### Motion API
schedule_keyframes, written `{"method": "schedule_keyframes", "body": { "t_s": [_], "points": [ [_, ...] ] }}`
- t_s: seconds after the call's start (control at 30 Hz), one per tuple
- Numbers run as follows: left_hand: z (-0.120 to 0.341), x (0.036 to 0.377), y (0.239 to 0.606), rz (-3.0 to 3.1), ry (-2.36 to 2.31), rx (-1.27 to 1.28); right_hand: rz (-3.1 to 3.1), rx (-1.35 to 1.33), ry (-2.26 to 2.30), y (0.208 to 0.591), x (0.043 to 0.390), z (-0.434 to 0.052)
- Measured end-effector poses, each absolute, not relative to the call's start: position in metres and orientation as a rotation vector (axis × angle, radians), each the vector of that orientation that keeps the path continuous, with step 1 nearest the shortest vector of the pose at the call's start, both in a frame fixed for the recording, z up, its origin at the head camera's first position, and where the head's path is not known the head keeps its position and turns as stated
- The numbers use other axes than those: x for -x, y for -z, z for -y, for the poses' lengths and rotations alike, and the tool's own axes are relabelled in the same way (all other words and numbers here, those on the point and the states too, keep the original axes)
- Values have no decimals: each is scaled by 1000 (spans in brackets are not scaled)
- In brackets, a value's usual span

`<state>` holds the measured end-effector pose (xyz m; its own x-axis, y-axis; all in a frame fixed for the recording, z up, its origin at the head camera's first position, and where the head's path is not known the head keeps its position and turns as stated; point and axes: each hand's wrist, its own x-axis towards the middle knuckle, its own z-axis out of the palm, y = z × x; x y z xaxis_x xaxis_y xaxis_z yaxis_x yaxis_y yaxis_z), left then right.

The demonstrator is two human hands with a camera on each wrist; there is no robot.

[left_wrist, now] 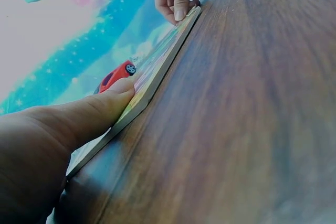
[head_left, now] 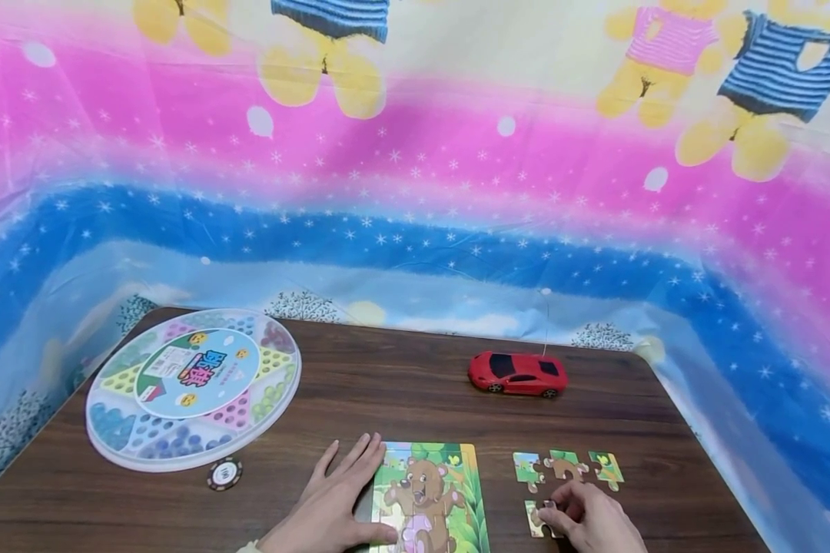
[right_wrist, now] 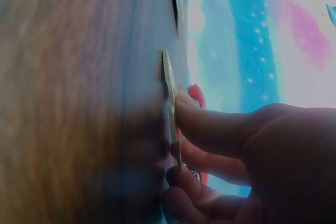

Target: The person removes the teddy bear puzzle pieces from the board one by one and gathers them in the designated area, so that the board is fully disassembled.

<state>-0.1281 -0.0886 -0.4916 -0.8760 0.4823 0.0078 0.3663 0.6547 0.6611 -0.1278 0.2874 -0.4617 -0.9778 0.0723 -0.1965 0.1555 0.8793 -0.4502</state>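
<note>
Now, over on the far left of the wooden table, a round checkers board under its clear lid, and just in front of it a small round chip. Moving in, the left hand lies flat on the table, fingers straight and slightly spread, their tips against the left edge of the bear puzzle board; the thumb runs along the board's lower left corner. The left wrist view shows that thumb pressed on the board's edge, the board flat on the wood. Behind, well apart, sits a red toy car near the table's back edge. Right of the board, three loose puzzle pieces lie in a row, close together. Just below them the right hand, fingers curled, pinches a fourth puzzle piece at the table surface. From the right wrist, the fingertips clamp that piece edge-on, thumb below and fingers above, the piece against the wood. All round the table hangs a bright cloth with stars and bears.
</note>
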Motion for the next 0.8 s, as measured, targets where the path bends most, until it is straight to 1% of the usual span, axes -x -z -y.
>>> {"method": "schedule_keyframes", "body": {
  "t_s": [0.4, 0.6, 0.8],
  "points": [
    [89, 129, 491, -2696, -974, -686, -2850, -226, 708, 463, 129, -286],
    [88, 128, 490, -2706, -980, -693, -2851, -192, 729, 465, 129, -286],
    [88, 128, 490, -2705, -976, -690, -2828, -235, 768, 464, 128, -287]
  ]
}}
